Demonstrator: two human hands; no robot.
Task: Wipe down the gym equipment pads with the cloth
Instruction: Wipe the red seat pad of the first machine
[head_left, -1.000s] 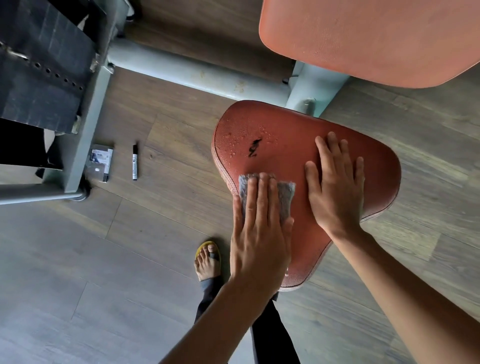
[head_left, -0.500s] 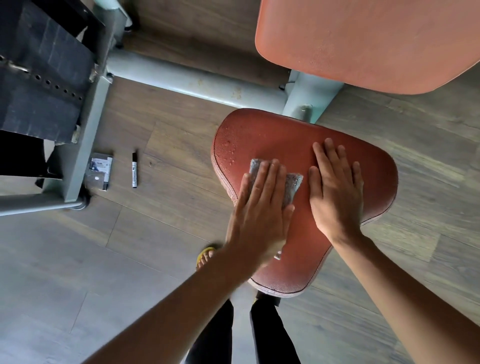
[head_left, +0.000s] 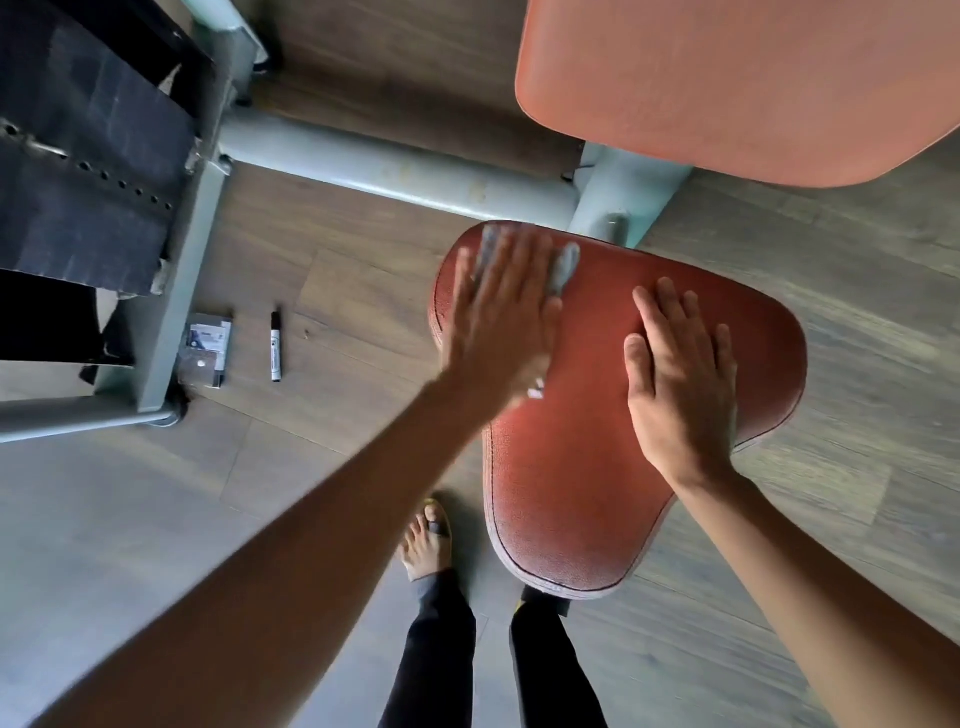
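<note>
Seat pad (head_left: 582, 467): red, rounded-triangular, stitched along its rim.
Cloth (head_left: 565, 267): grey, at the pad's far left corner, mostly covered.
Left hand (head_left: 501, 312): flat on the cloth, fingers straight, motion-blurred.
Right hand (head_left: 675, 374): palm down on the bare pad, fingers spread, apart from the cloth.
Back pad (head_left: 727, 88): lighter orange, top right.
Frame tube (head_left: 395, 171): pale grey, on the wooden floor (head_left: 363, 291).
Marker (head_left: 276, 347): black-capped, on the floor beside a small packet (head_left: 205, 348).

Left hand (head_left: 501, 317) flat, fingers straight (blurred), arm extended forward. Right hand (head_left: 680, 384) flat, palm down, fingers spread.
</note>
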